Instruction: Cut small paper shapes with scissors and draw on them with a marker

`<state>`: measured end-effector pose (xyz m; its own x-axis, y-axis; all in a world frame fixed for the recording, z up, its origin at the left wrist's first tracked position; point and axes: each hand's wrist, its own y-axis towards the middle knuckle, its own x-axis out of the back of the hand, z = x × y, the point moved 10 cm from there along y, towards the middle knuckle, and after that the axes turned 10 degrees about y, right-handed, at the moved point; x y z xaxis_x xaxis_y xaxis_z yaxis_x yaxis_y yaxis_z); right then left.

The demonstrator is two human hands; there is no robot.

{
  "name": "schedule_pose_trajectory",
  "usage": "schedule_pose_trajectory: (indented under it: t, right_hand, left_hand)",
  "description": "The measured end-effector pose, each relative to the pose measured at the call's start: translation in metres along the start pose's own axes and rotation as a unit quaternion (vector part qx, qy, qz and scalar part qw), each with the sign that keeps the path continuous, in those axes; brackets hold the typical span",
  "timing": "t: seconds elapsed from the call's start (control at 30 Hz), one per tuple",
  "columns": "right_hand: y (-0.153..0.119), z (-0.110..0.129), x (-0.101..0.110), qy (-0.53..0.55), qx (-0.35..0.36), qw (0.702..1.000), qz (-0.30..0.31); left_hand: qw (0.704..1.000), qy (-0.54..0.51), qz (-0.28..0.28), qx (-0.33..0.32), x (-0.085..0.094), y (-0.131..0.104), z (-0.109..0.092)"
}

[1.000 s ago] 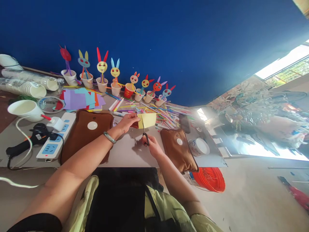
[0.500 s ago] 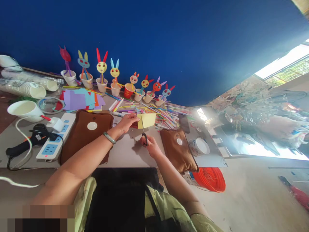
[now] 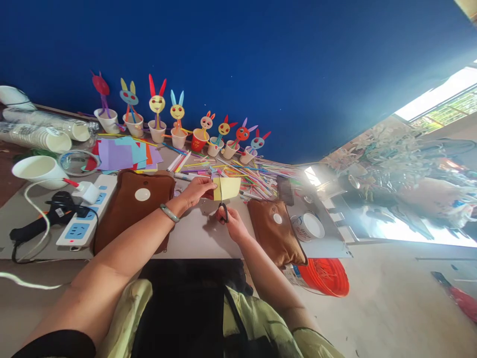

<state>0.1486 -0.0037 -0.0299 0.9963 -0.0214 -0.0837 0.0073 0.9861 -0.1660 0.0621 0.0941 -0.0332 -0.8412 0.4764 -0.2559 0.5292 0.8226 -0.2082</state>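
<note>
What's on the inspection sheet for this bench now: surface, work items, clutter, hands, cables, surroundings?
Surface: grey tabletop; spills, nothing seen.
Work items: yellow paper, with scissors blades across it.
Clutter: coloured paper sheets, thin coloured sticks, stacked cups, two brown pouches.
Left hand: grips paper's left end.
Right hand: grips scissors handles.
Cables: white cable loops beside plugged-in power strip; black cord at table's front left.
Surroundings: blue wall behind eight rabbit figures in cups; red bucket beyond table's front edge; co-workers, nothing seen.
</note>
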Motion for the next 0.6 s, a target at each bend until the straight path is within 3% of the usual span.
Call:
schedule_pose_trajectory:
  t: [0.27, 0.6]
  right_hand:
    - [0.0016, -0.0078, -0.0006, 0.008, -0.015, 1.000, -0.007]
    - [0.0021, -0.0005, -0.0028, 0.003, 0.010, 1.000, -0.003]
  left_hand:
    - [1.000, -0.006, 0.001, 0.000, 0.0017, 0.0027, 0.0027]
    - [1.000, -0.002, 0.015, -0.001, -0.0019, 0.0017, 0.0027]
